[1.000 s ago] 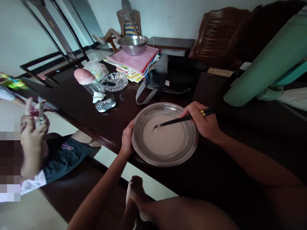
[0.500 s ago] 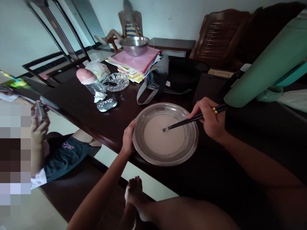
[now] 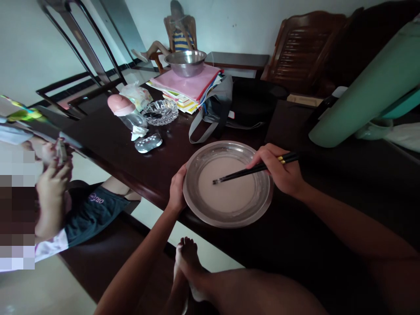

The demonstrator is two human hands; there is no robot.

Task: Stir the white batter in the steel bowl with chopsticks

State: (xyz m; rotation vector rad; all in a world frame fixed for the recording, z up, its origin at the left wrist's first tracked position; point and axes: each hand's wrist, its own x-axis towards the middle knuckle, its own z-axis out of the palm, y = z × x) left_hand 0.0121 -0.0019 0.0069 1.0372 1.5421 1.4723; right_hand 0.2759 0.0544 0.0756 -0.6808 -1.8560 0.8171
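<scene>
A wide metal bowl point(image 3: 197, 208) stands near the edge of the dark table, with a pale, milky liquid point(image 3: 226, 197) in it. My left hand point(image 3: 178, 187) grips the bowl's left rim, its fingers pressed to the outside and the thumb hidden. In my right hand point(image 3: 278, 169) are black chopsticks point(image 3: 234, 176) with gold bands, held closed together and slanting down to the left. Their tips, wet with whitish stuff, are at the liquid's surface left of the middle. My right hand is over the bowl's right rim.
Behind the bowl lie a grey bag point(image 3: 213, 100), a game controller point(image 3: 148, 143), a glass ashtray point(image 3: 160, 112) and a pink-capped bottle point(image 3: 123, 107). A second metal bowl point(image 3: 186, 65) sits on stacked folders point(image 3: 193, 83). A green cylinder point(image 3: 357, 92) leans at right. Two other people sit nearby.
My right hand has moved left and slightly down, and the chopstick tips have shifted left across the liquid. My left hand still grips the bowl's rim.
</scene>
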